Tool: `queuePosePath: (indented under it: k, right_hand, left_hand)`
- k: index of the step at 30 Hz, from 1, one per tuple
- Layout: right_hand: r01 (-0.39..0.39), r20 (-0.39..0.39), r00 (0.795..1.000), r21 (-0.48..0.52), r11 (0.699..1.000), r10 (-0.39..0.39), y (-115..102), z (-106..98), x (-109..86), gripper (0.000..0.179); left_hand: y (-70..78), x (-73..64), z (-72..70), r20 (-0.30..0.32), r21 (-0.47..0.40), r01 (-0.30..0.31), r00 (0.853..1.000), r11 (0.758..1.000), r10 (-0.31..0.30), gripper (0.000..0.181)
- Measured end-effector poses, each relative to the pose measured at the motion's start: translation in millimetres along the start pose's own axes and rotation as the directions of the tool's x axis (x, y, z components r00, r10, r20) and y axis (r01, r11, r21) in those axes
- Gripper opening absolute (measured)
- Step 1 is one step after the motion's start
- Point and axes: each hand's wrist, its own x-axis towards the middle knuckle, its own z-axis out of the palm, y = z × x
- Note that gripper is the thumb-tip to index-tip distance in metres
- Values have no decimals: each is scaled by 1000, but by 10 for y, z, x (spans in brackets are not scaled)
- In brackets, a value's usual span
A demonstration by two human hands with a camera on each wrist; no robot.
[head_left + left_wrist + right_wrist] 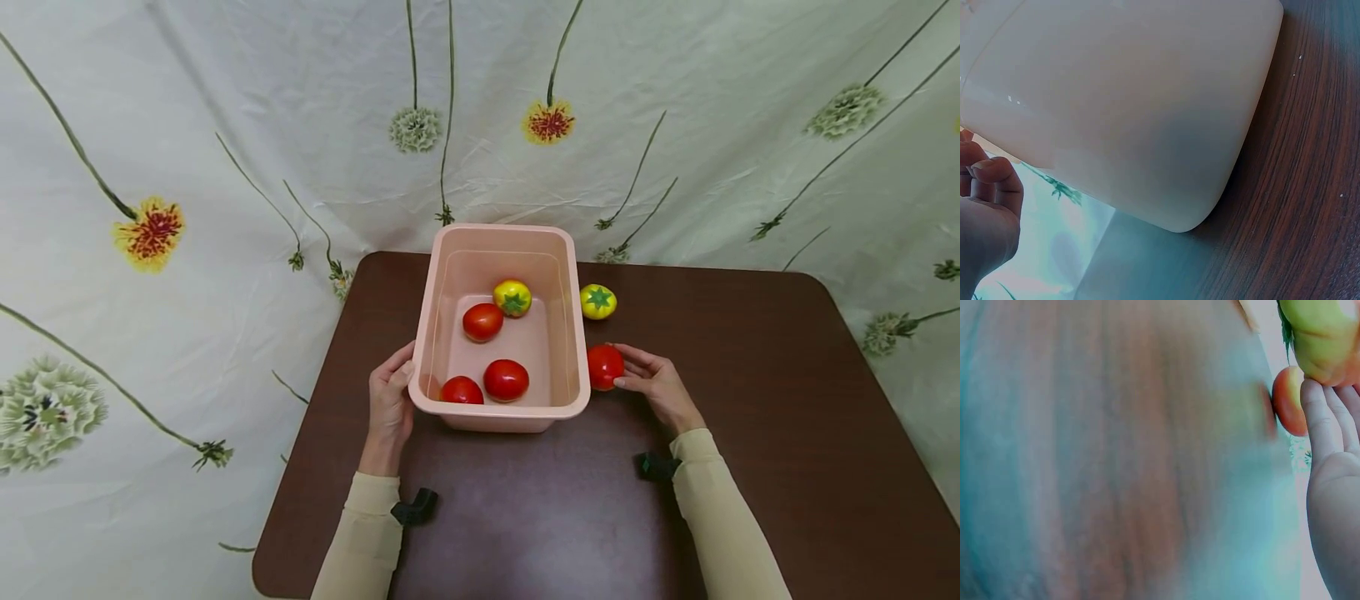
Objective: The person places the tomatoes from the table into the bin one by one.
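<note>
A pink plastic bin point(495, 412) stands on the table, its near wall also filling much of the left wrist view. My left hand point(392, 392) grips the bin's left rim near the front corner, fingers curled in the left wrist view. Inside lie three red tomatoes, one of them a tomato point(506, 380) near the front, and a yellow tomato point(512, 297) with a green star-shaped top. Just right of the bin, my right hand point(657, 387) holds a red tomato point(604, 367) between thumb and fingers. Part of this tomato point(1329, 337) is cut off in the right wrist view.
Another yellow tomato point(598, 302) with a green top sits on the table beside the bin's right wall, beyond my right hand. The dark brown wooden table point(750, 400) stands against a pale cloth point(300, 108) printed with flowers.
</note>
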Motion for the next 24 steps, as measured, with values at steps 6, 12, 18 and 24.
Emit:
queuePosePath:
  k: [6, 12, 18, 24]
  right_hand:
    - [2, 6, 1000, -46, 999, -2, -50, -4, 15, 70]
    - [37, 17, 999, -54, 998, -37, -103, 3, 17, 71]
    - [53, 15, 999, -50, 997, -52, -160, 19, 10, 69]
    - [98, 25, 995, -28, 995, -97, -206, 17, -7, 68]
  left_hand:
    - [9, -8, -4, 2, 10, 9, 1000, 1000, -9, 34]
    - [17, -7, -2, 5, 2, 12, 1000, 1000, -12, 34]
    - [7, -1, -5, 16, -7, 2, 1000, 1000, -2, 33]
    - [-6, 4, -2, 22, -17, -9, 1000, 1000, 10, 32]
